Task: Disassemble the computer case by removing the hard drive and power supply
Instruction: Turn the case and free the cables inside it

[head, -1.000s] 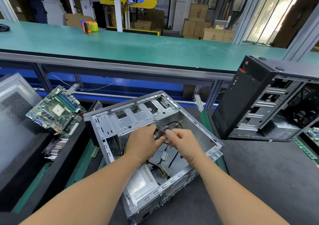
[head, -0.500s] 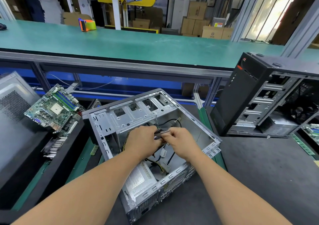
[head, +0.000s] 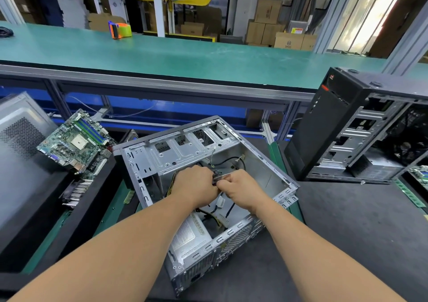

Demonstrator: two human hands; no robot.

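Far left: a grey metal side panel with a perforated vent patch point(head: 20, 139), leaning at the edge of view. Just right of it, a green printed circuit motherboard with blue memory slots point(head: 75, 143), tilted on a black-edged bin, with a finned silver heatsink point(head: 77, 191) below it. Farther back, on the long green-topped workbench point(head: 208, 58), an orange and lime-green tape dispenser point(head: 120, 30).

In the middle, on the dark grey work mat point(head: 347, 220): an open silver sheet-metal computer case point(head: 185, 153), lying on its side with the interior facing up. In its near corner, a silver boxy power supply with a white label point(head: 187, 237), seated inside the case, partly under the left forearm. Above it, a loose bundle of black and yellow cables with white connectors point(head: 220, 211). No hard drive recognisable; the bay area mostly hidden by the hands.

Over the case's centre: left hand point(head: 196, 183), fingers curled tight, and right hand point(head: 240, 188), likewise curled, knuckles almost touching. Between them, gripped from both sides, a small dark connector with a metallic glint point(head: 220, 177); too small and blurred to identify further. Behind the hands, a black cable point(head: 231, 160) looping across the case floor.

At right, standing upright on the mat, well apart from the open case: a black tower computer case with a red front accent and bare silver drive cage point(head: 342, 128).
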